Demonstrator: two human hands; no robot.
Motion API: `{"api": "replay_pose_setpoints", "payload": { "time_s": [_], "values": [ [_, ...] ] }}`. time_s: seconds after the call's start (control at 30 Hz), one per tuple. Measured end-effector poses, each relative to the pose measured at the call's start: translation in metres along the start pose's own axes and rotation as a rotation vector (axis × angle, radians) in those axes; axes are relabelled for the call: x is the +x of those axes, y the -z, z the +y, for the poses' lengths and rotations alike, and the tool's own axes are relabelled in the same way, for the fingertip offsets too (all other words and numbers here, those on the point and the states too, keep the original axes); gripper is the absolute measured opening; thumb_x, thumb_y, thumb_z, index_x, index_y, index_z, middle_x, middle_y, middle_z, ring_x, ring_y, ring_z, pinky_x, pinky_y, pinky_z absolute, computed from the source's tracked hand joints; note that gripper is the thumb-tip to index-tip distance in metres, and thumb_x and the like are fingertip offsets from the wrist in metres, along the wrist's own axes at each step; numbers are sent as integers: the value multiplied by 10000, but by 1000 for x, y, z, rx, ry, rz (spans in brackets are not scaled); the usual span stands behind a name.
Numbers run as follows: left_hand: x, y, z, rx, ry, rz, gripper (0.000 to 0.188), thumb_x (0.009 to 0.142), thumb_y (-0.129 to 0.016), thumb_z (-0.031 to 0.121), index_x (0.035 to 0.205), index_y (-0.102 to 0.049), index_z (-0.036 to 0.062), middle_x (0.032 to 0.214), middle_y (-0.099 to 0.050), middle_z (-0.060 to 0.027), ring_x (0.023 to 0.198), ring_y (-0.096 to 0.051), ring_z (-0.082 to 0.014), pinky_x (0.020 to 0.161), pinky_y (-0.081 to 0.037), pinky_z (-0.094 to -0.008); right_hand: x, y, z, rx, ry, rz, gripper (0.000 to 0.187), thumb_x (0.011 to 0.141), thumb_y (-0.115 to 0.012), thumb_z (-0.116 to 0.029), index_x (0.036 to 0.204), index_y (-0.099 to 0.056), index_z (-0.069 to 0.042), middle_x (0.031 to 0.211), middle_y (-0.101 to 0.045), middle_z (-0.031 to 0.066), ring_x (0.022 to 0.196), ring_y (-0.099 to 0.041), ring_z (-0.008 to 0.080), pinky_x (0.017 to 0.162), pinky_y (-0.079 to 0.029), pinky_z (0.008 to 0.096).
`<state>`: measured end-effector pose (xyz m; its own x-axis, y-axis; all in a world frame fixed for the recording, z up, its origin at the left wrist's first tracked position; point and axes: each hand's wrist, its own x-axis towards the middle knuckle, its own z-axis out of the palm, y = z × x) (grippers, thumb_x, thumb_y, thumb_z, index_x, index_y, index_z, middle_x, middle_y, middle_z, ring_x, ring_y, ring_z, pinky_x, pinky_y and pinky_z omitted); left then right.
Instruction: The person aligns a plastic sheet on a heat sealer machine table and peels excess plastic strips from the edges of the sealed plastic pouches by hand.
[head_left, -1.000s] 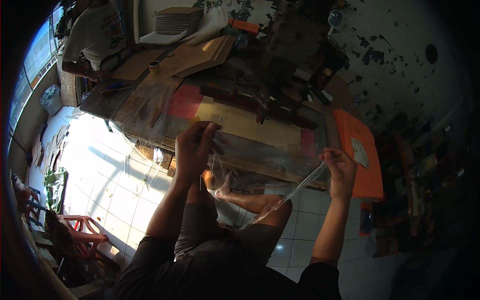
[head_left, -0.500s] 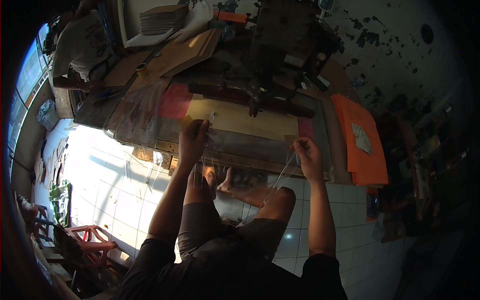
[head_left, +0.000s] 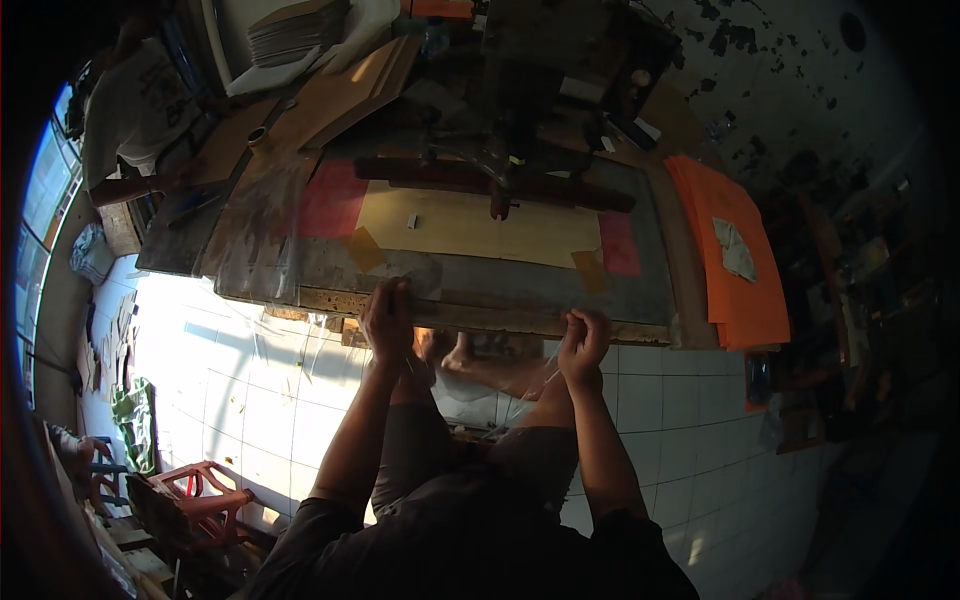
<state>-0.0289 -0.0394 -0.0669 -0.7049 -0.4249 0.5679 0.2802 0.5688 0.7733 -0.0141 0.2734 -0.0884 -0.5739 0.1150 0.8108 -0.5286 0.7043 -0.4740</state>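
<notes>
Just in front of the workbench (head_left: 480, 308), both of my hands are closed. A thin clear plastic sheet (head_left: 540, 385) hangs below them, showing mostly as bright glints. My left hand (head_left: 388, 318) pinches it near the bench's front edge; my right hand (head_left: 586, 345) grips its other side. Beyond them lies a yellow panel (head_left: 475, 222) between a left pink patch (head_left: 333, 200) and a right pink patch (head_left: 619, 243). One tan square (head_left: 365, 250) lies beyond my left hand, another tan square (head_left: 590, 270) beyond my right. A small pale piece (head_left: 412, 221) rests on the panel.
A dark machine (head_left: 560, 100) with a crossbar (head_left: 480, 180) stands over the bench. Orange sheets (head_left: 730, 260) lie at right, cardboard sheets (head_left: 340, 95) at back left. Clear plastic (head_left: 250, 235) drapes over the left front edge. A person (head_left: 140, 110) is at far left; a pink stool (head_left: 205, 495) stands lower left.
Both hands have come down and back toward me, the plastic sheet with them. The tan squares, earlier close by my fingers, now show apart from them on the bench.
</notes>
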Motion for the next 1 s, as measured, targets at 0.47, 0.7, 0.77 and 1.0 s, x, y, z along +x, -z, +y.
{"api": "replay_pose_setpoints", "payload": {
  "time_s": [0.47,0.7,0.77,1.0],
  "values": [
    [9,16,9,-70,53,-52,124,1000,-619,149,994,-702,57,762,-697,-72,674,-685,-194,620,-520,-353,22,22,-29,173,79,-130,131,1010,-537,35,1129,-558,-16,1019,-734,120,797,-683,154,677,-561,274],
    [34,48,60,-193,158,-117,135,1020,-597,133,1009,-703,51,715,-676,-39,632,-642,-106,589,-489,-275,65,62,-62,186,-9,-191,125,994,-595,-22,1119,-582,-15,916,-731,90,722,-704,155,639,-581,284],
    [39,47,61,-175,95,-104,155,1026,-583,142,1017,-703,45,703,-664,-36,585,-602,-90,544,-472,-272,73,64,-61,187,-81,-218,110,1000,-597,-39,1108,-590,-14,888,-719,79,710,-689,138,621,-568,281],
    [51,41,59,-15,119,-212,252,1008,-616,273,1000,-719,43,667,-657,-78,539,-607,-123,541,-472,-336,104,58,-71,458,-732,-374,141,1028,-602,-131,1076,-625,0,850,-686,29,689,-610,70,591,-485,244]
  ]
}}
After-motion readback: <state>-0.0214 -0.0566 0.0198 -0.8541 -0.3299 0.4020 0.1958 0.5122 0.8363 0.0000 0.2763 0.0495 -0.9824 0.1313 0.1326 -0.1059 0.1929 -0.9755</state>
